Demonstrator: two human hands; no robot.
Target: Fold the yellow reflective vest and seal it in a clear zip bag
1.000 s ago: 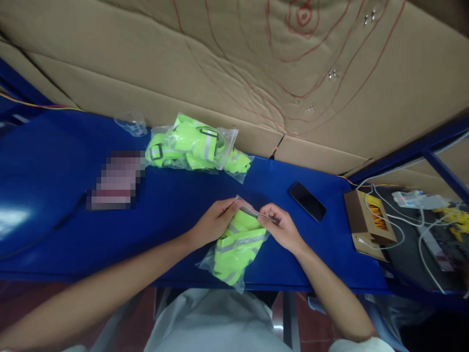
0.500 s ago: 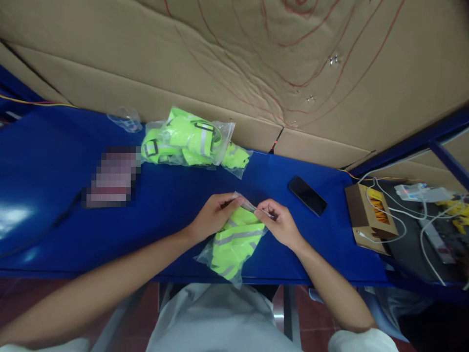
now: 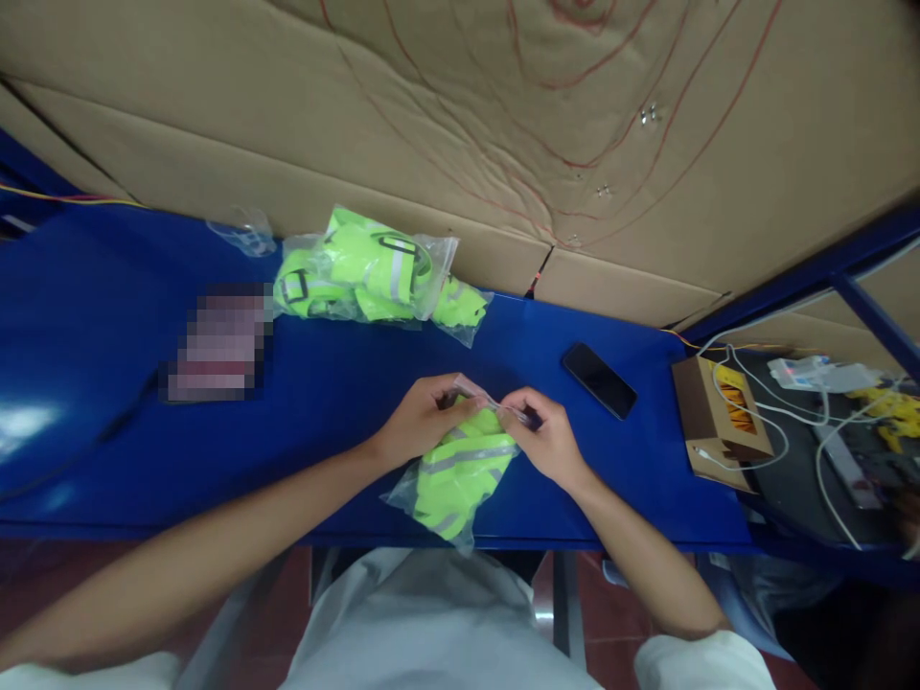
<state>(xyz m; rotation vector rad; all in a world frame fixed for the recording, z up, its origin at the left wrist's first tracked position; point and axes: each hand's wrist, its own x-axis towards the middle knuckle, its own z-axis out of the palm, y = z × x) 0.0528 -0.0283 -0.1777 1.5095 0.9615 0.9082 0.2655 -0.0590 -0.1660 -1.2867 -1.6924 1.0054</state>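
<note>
Head view looked down on a blue table (image 3: 107, 316) backed by a wall of cardboard (image 3: 460, 115). At the far edge, against the cardboard, lay a pile of bagged green vests (image 3: 366, 273), well apart from the hands. To the right rested a dark phone (image 3: 599, 380), and beyond it a small brown box (image 3: 719, 422) tangled with white cables (image 3: 791, 431).

Near the front edge, directly before the person, lay a clear bag holding a folded green vest (image 3: 456, 474). Its long axis ran from the near-left corner up toward the far right, with the open mouth at the far end. Both hands met at that mouth: the left hand (image 3: 421, 422) pinched the plastic lip from the left side, fingers curled closed on it, and the right hand (image 3: 546, 441) pinched the same lip from the right, likewise closed. Neither hand was nearer; the bag's body trailed back from both toward the person.
</note>
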